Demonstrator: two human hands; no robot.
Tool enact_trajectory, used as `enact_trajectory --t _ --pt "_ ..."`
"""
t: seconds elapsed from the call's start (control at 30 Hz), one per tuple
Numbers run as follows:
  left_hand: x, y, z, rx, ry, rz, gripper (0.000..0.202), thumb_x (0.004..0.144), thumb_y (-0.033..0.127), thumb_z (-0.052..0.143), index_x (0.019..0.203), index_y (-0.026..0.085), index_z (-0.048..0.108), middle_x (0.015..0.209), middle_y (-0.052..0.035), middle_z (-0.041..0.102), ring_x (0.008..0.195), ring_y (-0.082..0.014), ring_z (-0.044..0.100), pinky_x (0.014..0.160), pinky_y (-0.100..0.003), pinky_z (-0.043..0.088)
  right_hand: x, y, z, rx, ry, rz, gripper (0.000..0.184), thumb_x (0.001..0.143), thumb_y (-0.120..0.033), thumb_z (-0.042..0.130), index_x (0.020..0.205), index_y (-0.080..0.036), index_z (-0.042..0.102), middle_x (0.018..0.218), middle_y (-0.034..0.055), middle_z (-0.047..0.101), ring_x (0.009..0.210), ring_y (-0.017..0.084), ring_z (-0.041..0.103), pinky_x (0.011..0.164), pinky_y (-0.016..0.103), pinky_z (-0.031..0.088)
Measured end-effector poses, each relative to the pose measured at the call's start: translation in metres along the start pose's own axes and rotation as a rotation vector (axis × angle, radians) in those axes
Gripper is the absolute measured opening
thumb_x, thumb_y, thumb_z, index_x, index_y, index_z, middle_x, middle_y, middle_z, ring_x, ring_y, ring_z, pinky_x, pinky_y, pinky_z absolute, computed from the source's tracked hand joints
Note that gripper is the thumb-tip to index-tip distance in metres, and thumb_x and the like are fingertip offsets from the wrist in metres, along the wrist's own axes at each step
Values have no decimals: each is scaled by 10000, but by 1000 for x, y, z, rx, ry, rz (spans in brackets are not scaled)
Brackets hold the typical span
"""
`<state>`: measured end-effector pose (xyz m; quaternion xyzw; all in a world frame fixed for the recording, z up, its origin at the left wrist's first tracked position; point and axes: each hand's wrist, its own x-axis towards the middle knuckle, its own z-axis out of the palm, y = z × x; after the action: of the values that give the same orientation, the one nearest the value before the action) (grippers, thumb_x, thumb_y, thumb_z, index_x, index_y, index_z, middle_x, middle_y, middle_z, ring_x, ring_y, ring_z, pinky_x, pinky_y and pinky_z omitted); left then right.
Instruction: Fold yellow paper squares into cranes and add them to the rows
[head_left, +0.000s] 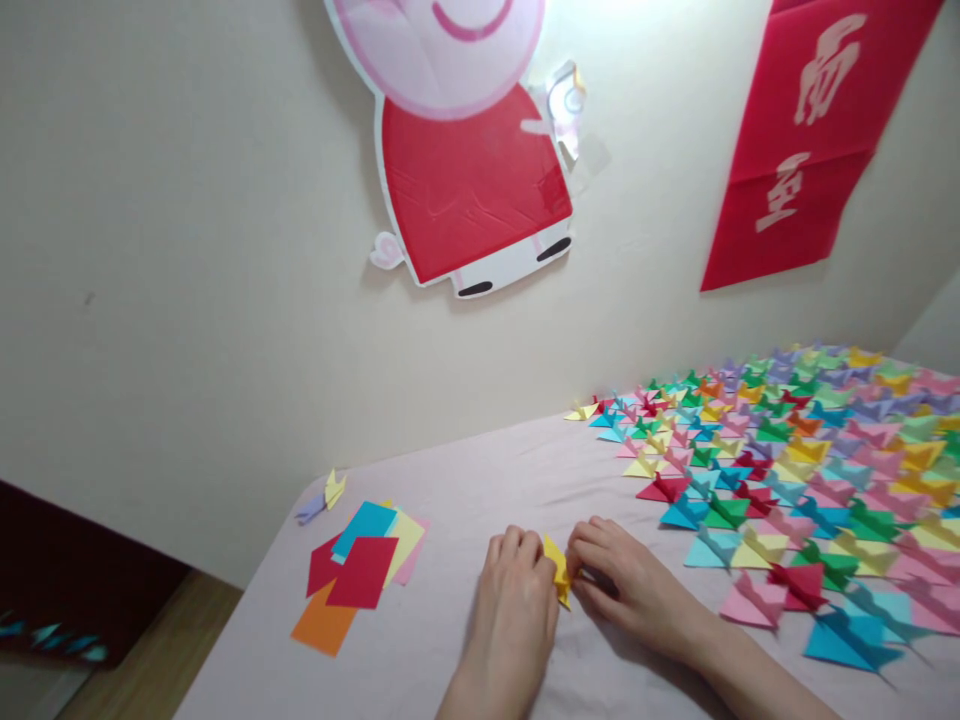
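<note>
A small piece of folded yellow paper [557,570] stands between my two hands, low on the pale cloth surface [420,660]. From its left side my left hand [514,605] grips it, fingers curled and pressed together. My right hand [626,580] pinches its right edge with thumb and fingertips. Parts of the paper are covered by the fingers, so its full shape is hidden. To the left lies a loose pile of flat paper squares: a red square [364,572], a blue square [365,530], an orange square [324,622], plus pale yellow and pink ones.
Rows of several folded paper cranes [806,470] in many colours cover the right side. Two small folded pieces, one yellow [334,489] and one purple [310,508], sit at the back left corner. A wall with a cartoon pig cutout [472,190] and a red banner [810,150] stands behind.
</note>
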<state>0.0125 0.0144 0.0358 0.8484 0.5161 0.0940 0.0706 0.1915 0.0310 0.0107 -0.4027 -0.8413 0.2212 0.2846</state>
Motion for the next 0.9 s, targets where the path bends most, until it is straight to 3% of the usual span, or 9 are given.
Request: enact_trajectory --t 0.17,0.33,0.7,0.9 --pt "0 -6 12 -87 84 84 243 867 3 527 959 212 609 1029 -18 610 982 -220 500 860 -371 408 0 3 1 29 22 3 257 731 5 476 797 -212 596 864 43 618 853 213 533 769 353 435" --pt "4 -9 18 -108 130 114 191 882 26 552 924 208 593 981 -8 623 951 -212 508 831 -360 406 0 10 4 45 106 60 303 729 25 431 803 -211 607 860 47 608 860 219 531 774 369 442" --pt "17 -5 30 -149 197 -72 135 874 88 616 815 202 574 869 -12 617 878 -216 529 777 -346 396 2 17 3 135 115 172 171 892 -165 515 797 -231 641 831 35 622 852 228 541 822 403 428" --pt "12 -5 27 -260 197 -120 138 864 83 611 827 211 577 889 4 627 903 -204 522 791 -329 388 3 20 4 152 92 191 149 893 -236 564 770 -244 650 836 30 644 852 230 544 794 385 422"
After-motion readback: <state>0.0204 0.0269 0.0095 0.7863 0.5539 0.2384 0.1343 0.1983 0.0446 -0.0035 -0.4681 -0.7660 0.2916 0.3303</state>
